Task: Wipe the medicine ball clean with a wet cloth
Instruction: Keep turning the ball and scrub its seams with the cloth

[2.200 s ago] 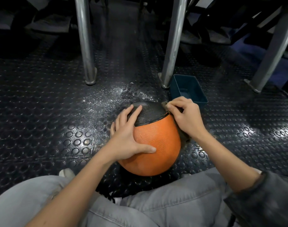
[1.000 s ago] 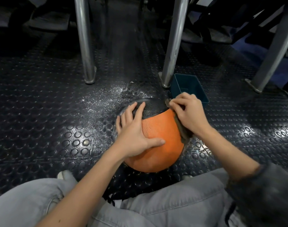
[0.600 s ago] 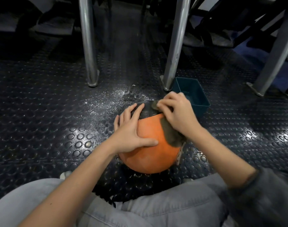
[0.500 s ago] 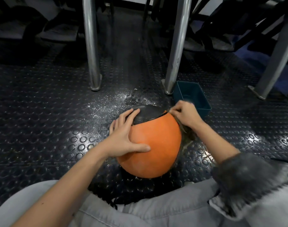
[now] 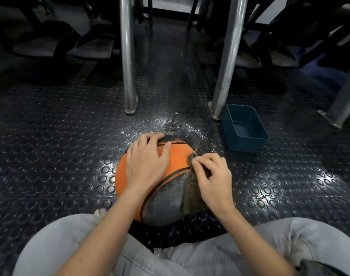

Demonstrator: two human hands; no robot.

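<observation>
Rolled toward the person in the last half second, the medicine ball (image 5: 180,158) now shows its black panel nearest the knees, resting on the studded floor (image 5: 60,156). The left hand (image 5: 148,162) lies flat on top, fingers spread. The right hand (image 5: 214,180) pinches a cloth (image 5: 192,196) in curled fingers against the ball's right side. A blue tub (image 5: 245,145) stands nearby. The ball looks heavy and pebbled, probably slick when wet, and best steadied from above.

A teal plastic bin (image 5: 247,145) stands on the dark studded floor (image 5: 50,136), right of centre, just beside the foot of a metal leg (image 5: 227,56). Another leg (image 5: 127,56) stands further left, and white specks (image 5: 150,124) dust the floor between them
</observation>
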